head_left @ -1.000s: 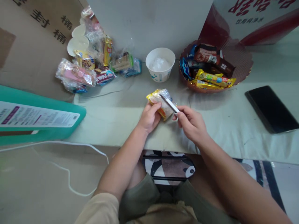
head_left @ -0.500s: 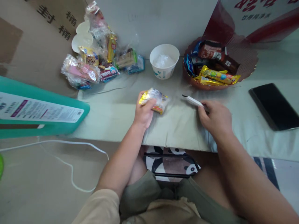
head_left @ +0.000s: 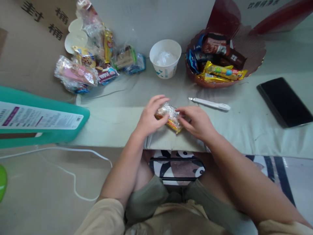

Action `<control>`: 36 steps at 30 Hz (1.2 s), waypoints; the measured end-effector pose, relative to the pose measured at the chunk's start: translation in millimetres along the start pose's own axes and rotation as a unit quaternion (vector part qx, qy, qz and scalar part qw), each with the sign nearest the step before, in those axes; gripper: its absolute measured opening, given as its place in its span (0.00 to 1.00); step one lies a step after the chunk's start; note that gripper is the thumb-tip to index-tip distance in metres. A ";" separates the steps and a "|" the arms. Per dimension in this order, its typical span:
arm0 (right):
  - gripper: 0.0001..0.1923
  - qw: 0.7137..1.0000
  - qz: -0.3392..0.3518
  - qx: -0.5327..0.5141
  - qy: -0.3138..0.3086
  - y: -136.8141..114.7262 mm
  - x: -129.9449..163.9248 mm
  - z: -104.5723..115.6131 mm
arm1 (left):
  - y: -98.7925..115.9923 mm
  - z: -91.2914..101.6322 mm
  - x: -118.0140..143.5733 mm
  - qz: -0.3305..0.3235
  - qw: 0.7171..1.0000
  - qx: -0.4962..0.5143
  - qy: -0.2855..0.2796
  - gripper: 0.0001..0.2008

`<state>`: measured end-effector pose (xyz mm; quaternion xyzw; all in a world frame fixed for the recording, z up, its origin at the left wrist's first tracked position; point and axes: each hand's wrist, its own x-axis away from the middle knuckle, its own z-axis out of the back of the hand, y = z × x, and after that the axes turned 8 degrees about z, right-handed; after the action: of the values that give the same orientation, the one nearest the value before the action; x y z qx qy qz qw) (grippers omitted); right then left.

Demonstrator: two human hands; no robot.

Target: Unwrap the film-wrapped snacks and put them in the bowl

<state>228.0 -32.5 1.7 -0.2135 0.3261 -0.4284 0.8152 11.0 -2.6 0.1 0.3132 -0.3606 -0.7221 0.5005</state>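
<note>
Crinkly clear-and-yellow snack packet (head_left: pixel 169 116) sits at frame centre, pinched at its ends by the left hand (head_left: pixel 149 117) and right hand (head_left: pixel 197 121); seemingly still sealed, while the white cutter (head_left: pixel 209 103) lies unused at right

Snack packet (head_left: pixel 170 115) glossy crinkled plastic; table cover (head_left: pixel 244 127) matt cloth; cup (head_left: pixel 165 70) paper.

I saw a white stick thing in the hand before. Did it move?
Yes. The white tool has left the right hand and now lies on the cloth, just below the red snack basket. Both hands hold the snack packet.
</note>
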 end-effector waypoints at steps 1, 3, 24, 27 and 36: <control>0.13 1.000 0.003 -0.001 0.002 2.1 1.3 3.0 | 0.5 2.1 -0.5 -0.014 0.999 -0.036 -0.034 0.22; 0.12 1.000 0.011 0.002 0.021 7.7 5.6 11.4 | -0.5 6.0 -2.1 -0.025 0.994 -0.073 -0.080 0.19; 0.21 0.990 0.017 0.023 0.135 15.7 18.3 32.8 | -7.4 25.8 -0.5 0.139 0.981 0.135 0.006 0.15; 0.09 0.996 0.037 0.067 0.053 4.1 8.9 23.6 | -6.5 32.0 -0.3 0.138 0.961 0.219 0.101 0.13; 0.10 0.959 -0.119 0.119 0.228 18.7 2.7 28.1 | -37.6 54.3 1.2 0.294 0.848 0.291 0.333 0.05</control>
<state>259.7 -22.7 8.5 -0.0491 0.4223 -0.5950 0.6821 -52.2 16.4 -1.8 0.5453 -0.4412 -0.2558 0.6652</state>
